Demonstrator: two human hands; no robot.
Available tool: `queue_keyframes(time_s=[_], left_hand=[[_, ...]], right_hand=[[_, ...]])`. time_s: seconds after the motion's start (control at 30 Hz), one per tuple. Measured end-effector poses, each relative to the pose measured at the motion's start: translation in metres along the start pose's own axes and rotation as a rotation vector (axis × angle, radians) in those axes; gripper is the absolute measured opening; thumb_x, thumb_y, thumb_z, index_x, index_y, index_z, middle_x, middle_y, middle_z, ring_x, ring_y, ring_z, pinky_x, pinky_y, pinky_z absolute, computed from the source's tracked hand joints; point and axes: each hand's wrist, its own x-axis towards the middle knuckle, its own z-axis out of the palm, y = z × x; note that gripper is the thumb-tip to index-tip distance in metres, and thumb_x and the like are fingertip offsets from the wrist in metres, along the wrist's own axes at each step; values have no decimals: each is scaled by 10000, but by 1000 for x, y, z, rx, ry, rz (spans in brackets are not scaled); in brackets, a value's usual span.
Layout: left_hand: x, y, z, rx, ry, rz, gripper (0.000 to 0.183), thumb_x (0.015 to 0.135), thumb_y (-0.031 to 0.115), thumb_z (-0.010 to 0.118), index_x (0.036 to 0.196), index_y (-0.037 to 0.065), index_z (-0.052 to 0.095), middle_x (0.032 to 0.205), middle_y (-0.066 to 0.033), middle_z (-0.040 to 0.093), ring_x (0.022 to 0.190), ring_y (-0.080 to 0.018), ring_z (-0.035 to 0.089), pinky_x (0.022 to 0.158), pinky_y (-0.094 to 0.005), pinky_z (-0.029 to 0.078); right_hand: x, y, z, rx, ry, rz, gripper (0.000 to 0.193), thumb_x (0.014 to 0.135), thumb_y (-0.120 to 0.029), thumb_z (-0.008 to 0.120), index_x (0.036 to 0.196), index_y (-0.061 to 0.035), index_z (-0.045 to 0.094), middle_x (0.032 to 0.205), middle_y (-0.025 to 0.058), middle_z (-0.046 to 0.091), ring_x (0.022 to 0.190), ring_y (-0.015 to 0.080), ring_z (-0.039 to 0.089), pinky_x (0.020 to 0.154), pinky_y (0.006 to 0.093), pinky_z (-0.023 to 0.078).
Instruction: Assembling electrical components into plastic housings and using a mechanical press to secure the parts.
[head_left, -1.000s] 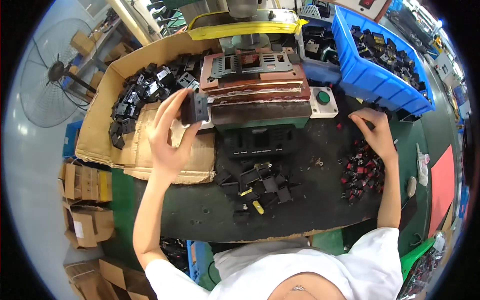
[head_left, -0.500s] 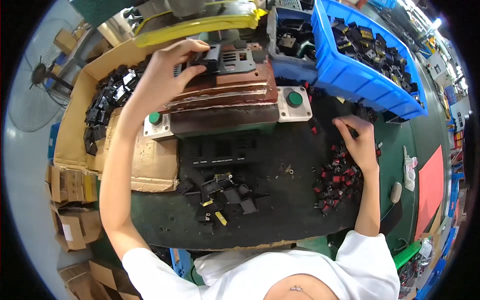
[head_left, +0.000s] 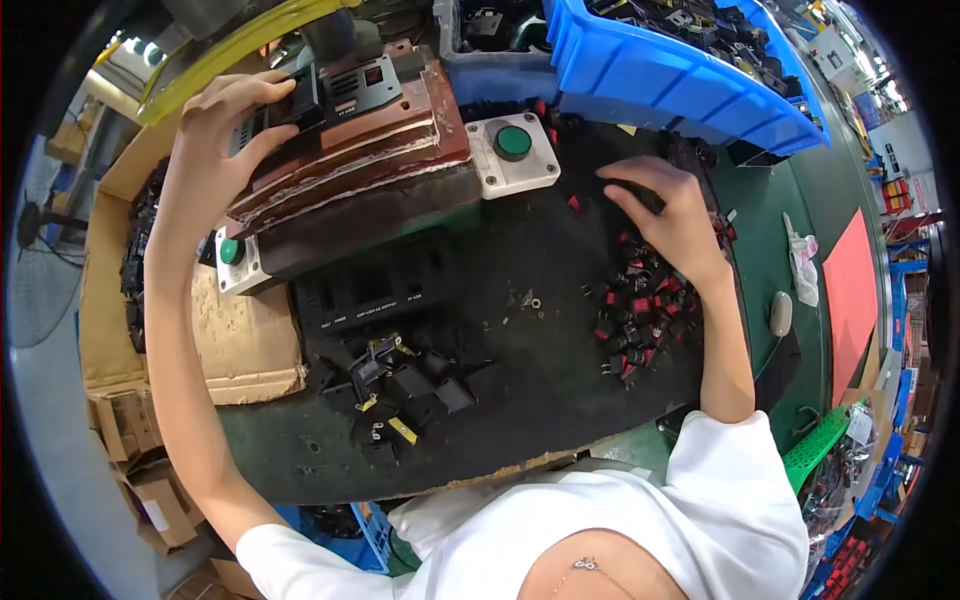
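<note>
My left hand (head_left: pixel 222 125) has its thumb and fingers round a small black plastic block (head_left: pixel 305 98). That block rests at a dark panel with cut-outs (head_left: pixel 362 92), which lies on a brown layered fixture (head_left: pixel 400 145). My right hand (head_left: pixel 665 215) hovers above the black mat, thumb and forefinger slightly apart, with nothing visible between them. Below it lies a heap of small black and red switches (head_left: pixel 640 320). A black faceplate with openings (head_left: pixel 375 285) lies in front of the fixture. Closer to me is a pile of black parts with yellow labels (head_left: pixel 400 385).
Green push buttons (head_left: pixel 513 143) on white blocks flank the fixture. A blue bin (head_left: pixel 680 95) and a grey bin (head_left: pixel 500 68) of black parts stand behind. A cardboard box (head_left: pixel 110 240) is at left. A red sheet (head_left: pixel 848 300) lies at right.
The view has turned, so the bench appears shifted left and upward. My right thumb and forefinger are now farther apart. The left hand stays on the block.
</note>
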Motion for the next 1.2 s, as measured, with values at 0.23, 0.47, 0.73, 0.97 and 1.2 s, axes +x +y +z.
queue_keyframes(time_s=[0.23, 0.47, 0.73, 0.97, 1.2], left_hand=[[3, -7, -5, 5, -26, 110, 279, 758, 0, 681, 1028, 26, 616, 1075, -98, 608, 1001, -236, 593, 909, -324, 482], [-3, -6, -7, 179, -131, 38, 296, 821, 158, 661, 1112, 110, 637, 1148, -45, 601, 1088, -198, 544, 944, -320, 413], [-41, 73, -1, 227, 34, 156, 293, 743, 132, 714, 1016, 57, 639, 996, -86, 607, 924, -262, 567, 804, -355, 450], [-94, 111, 19, -231, -400, -112, 273, 658, 57, 744, 883, -7, 602, 816, -105, 531, 753, -287, 527, 650, -355, 451], [-105, 112, 32, -348, -385, -191, 256, 687, -10, 703, 916, 1, 589, 920, -112, 530, 804, -293, 548, 694, -364, 470]], right_hand=[[-2, -11, 14, 78, -149, -70, 244, 786, 10, 629, 1028, -10, 626, 1010, 127, 623, 922, 281, 601, 800, 340, 471], [-2, -16, 14, 13, -247, 85, 238, 767, 11, 646, 1004, -2, 623, 986, 118, 566, 869, 265, 586, 754, 329, 460], [-6, -9, 5, -136, -235, 32, 257, 742, -8, 658, 996, -9, 622, 973, 123, 579, 939, 311, 559, 834, 358, 440], [-2, -17, -3, 205, -262, 165, 222, 793, 3, 634, 1014, -4, 616, 986, 81, 556, 913, 193, 568, 800, 272, 449], [-3, -23, -2, 830, -185, 424, 175, 777, -127, 701, 818, -62, 543, 1027, 80, 559, 731, 66, 545, 684, 193, 453]])
